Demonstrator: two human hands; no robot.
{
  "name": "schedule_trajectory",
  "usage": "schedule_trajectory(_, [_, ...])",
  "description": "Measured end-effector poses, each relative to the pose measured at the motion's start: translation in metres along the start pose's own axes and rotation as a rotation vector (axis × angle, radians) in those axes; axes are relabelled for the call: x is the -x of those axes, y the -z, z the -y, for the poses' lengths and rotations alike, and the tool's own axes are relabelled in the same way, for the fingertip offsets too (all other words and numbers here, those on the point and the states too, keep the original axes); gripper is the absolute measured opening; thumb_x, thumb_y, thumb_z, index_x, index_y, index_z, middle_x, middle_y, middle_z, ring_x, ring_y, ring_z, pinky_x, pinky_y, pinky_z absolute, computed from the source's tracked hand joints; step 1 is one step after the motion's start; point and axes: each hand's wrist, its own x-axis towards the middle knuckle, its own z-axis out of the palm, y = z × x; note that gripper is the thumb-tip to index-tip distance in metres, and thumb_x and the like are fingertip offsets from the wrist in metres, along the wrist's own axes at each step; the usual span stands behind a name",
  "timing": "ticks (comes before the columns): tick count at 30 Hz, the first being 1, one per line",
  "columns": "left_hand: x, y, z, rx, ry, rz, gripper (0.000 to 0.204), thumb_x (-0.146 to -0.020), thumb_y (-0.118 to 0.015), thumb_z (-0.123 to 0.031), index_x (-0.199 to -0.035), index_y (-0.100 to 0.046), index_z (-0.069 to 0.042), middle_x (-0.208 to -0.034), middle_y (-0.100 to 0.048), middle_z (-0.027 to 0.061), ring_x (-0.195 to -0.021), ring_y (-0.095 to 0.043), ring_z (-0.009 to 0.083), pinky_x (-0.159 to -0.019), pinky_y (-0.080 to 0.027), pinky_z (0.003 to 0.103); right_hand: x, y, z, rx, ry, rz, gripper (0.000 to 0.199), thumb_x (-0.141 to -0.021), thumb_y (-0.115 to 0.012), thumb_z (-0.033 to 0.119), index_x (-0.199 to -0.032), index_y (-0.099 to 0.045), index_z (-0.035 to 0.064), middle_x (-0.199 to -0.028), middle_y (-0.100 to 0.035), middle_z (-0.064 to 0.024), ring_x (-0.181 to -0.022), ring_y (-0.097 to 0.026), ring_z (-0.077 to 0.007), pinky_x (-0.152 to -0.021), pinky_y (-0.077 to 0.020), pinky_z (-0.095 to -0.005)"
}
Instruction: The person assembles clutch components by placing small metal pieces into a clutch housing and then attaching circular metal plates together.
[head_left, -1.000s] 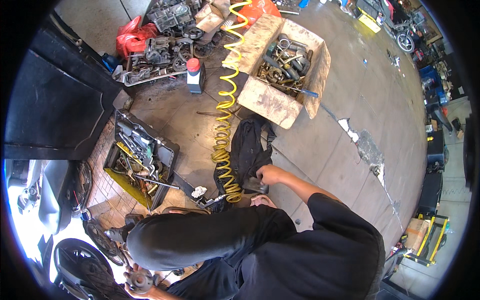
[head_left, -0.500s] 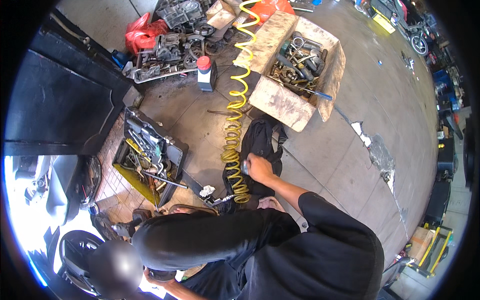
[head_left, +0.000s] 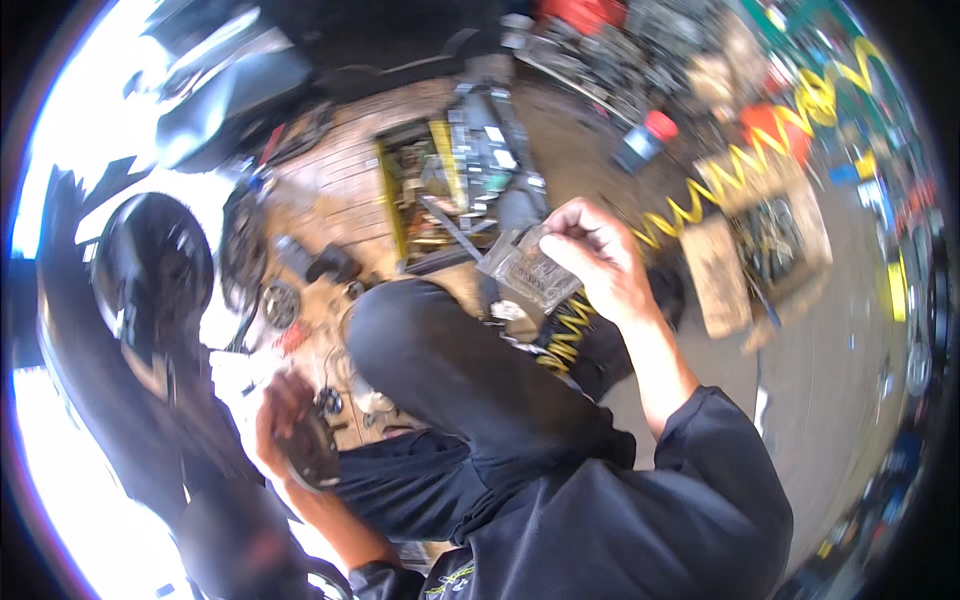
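Note:
My right hand (head_left: 600, 255) pinches a flat, see-through plastic packet (head_left: 535, 270) between thumb and fingers, above my raised knee. What lies inside the packet is too blurred to name. Lower left, my left hand (head_left: 280, 410) is closed on a dark, rounded metal part (head_left: 315, 455), smeared by motion. Beyond my knee, the yellow coiled air hose (head_left: 570, 335) runs past a black cloth (head_left: 610, 345) on the floor. An open toolbox (head_left: 390, 200) full of tools stands just past the packet.
Loose parts lie on the tiled floor, among them a round metal piece (head_left: 281, 303). A motorbike wheel (head_left: 155, 270) stands at the left. Farther right are a red-capped bottle (head_left: 640, 145) and a cardboard box (head_left: 715, 275) of tools.
My view has swung left. My right hand has lifted from beside the black cloth and now holds the packet up over my knee. My left hand shows more fully, with the metal part.

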Motion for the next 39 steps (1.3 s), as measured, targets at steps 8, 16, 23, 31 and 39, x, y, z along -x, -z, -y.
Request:
schedule_trajectory(8, [0.016, -0.006, -0.067, -0.38, 0.089, -0.006, 0.027, -0.089, -0.075, -0.012, -0.112, -0.067, 0.0, -0.067, -0.054, -0.0052, -0.061, -0.043, 0.0032, -0.057, -0.034, 0.022, -0.021, -0.214, 0.052, -0.145, 0.08, 0.58, 0.007, -0.1, -0.062, 0.004, -0.106, -0.058, 0.0043, -0.093, -0.058, 0.0032, -0.083, -0.052, -0.0031, -0.077, -0.0441, -0.0215])
schedule_trajectory(16, [0.022, 0.06, -0.061, -0.644, 0.022, -0.258, 0.008, -0.088, -0.071, -0.005, -0.092, -0.072, 0.002, -0.071, -0.063, -0.0004, -0.064, -0.054, 0.0059, -0.057, -0.041, 0.025, -0.072, -0.205, 0.034, 0.472, 0.317, 0.486, 0.012, -0.097, -0.065, 0.008, -0.108, -0.066, 0.0026, -0.088, -0.07, -0.0039, -0.084, -0.065, -0.0098, -0.076, -0.0517, -0.026])
schedule_trajectory(23, [0.049, 0.136, -0.064, -0.045, 0.02, -0.309, 0.019, -0.088, -0.066, -0.002, -0.106, -0.068, 0.005, -0.088, -0.071, 0.0094, -0.054, -0.042, -0.0001, -0.05, -0.028, 0.014, -0.014, 0.039, -0.173, 1.504, -0.644, 0.728, 0.035, -0.082, -0.068, 0.016, -0.114, -0.07, 0.003, -0.111, -0.071, -0.0231, -0.108, -0.067, -0.0386, -0.096, -0.0521, -0.0432])
schedule_trajectory(31, [0.0, 0.004, -0.067, -0.485, 0.316, -0.017, 0.018, -0.09, -0.072, -0.01, -0.103, -0.071, 0.002, -0.072, -0.057, -0.0053, -0.059, -0.04, 0.0018, -0.054, -0.027, 0.022, 0.128, 0.066, -0.206, 1.553, -0.444, 0.528, 0.041, -0.083, -0.07, 0.036, -0.107, -0.067, 0.0025, -0.107, -0.069, -0.0203, -0.109, -0.063, -0.0377, -0.09, -0.0508, -0.0489])
schedule_trajectory(39, [-0.03, -0.079, -0.087, -0.572, 0.328, 0.36, 0.013, -0.094, -0.065, -0.008, -0.097, -0.068, 0.005, -0.069, -0.057, -0.0073, -0.061, -0.043, -0.0004, -0.053, -0.031, 0.021, 0.156, 0.097, -0.249, 1.426, -0.804, 0.309, 0.028, -0.081, -0.062, 0.022, -0.104, -0.067, 0.0063, -0.107, -0.07, -0.0236, -0.104, -0.065, -0.0412, -0.089, -0.0513, -0.0491])
